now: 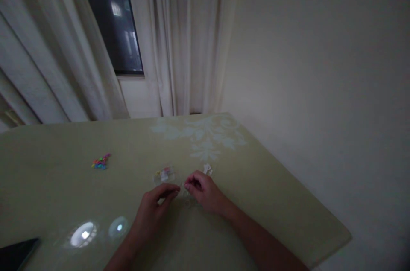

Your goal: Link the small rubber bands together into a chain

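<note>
My left hand (156, 203) is over the table with thumb and fingertips pinched together; whatever lies between them is too small to make out. Close beside it, my right hand (203, 189) is also pinched, its fingertips facing the left ones across a narrow gap. Faint clear pieces (187, 203) lie just below the fingertips. A clear packet (164, 175) with small yellow, red and white items rests beyond my left hand. Some small white pieces (207, 169) lie just behind my right hand.
A pile of small multicoloured pieces (101, 162) sits on the greenish table (128, 143) at the left. A dark flat object (19, 254) is at the lower left corner. Curtains (179, 40) and a window stand behind, and a wall (314, 70) borders the right edge.
</note>
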Demonstrator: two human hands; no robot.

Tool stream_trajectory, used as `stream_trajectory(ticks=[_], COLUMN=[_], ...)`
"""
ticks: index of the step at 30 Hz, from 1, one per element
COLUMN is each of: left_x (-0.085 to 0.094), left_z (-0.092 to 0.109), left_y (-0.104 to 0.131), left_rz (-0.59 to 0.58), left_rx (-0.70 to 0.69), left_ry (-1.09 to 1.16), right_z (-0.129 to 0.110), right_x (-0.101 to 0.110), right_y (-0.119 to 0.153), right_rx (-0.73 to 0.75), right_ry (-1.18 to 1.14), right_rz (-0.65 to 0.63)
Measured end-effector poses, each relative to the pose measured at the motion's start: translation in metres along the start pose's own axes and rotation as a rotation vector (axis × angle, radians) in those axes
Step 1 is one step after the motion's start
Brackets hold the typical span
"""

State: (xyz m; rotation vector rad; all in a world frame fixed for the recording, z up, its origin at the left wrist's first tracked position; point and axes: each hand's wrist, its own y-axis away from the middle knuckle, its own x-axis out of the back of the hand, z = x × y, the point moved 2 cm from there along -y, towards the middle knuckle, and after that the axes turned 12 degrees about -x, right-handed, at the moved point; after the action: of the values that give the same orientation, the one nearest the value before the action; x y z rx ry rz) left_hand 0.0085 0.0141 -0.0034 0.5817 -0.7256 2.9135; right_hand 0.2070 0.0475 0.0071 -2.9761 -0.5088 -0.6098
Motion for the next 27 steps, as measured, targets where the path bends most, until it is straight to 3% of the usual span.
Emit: stream_trajectory(ticks=[5, 12, 19, 27], left_x=[-0.001, 0.0, 0.0, 0.002], left_z=[0.001, 0.004, 0.008, -0.001], left_y=[0.001, 0.0, -0.002, 0.003], left_rz=[0.09, 0.097, 0.088, 0.102], left_rx=[-0.033, -0.169, -0.122, -0.062], left_ry=[0.046, 0.06, 0.12, 0.108], right_z=[-0.006, -0.01, -0.011, -0.01], right_x=[-0.007, -0.012, -0.012, -0.009], right_y=[0.005, 0.009, 0.008, 0.008], right_rx=[-0.06, -0.102, -0.098, -0.048], right_ry=[-0.174, -0.286, -0.336, -0.349], right_rz=[-0.097, -0.155, -0.133, -0.079])
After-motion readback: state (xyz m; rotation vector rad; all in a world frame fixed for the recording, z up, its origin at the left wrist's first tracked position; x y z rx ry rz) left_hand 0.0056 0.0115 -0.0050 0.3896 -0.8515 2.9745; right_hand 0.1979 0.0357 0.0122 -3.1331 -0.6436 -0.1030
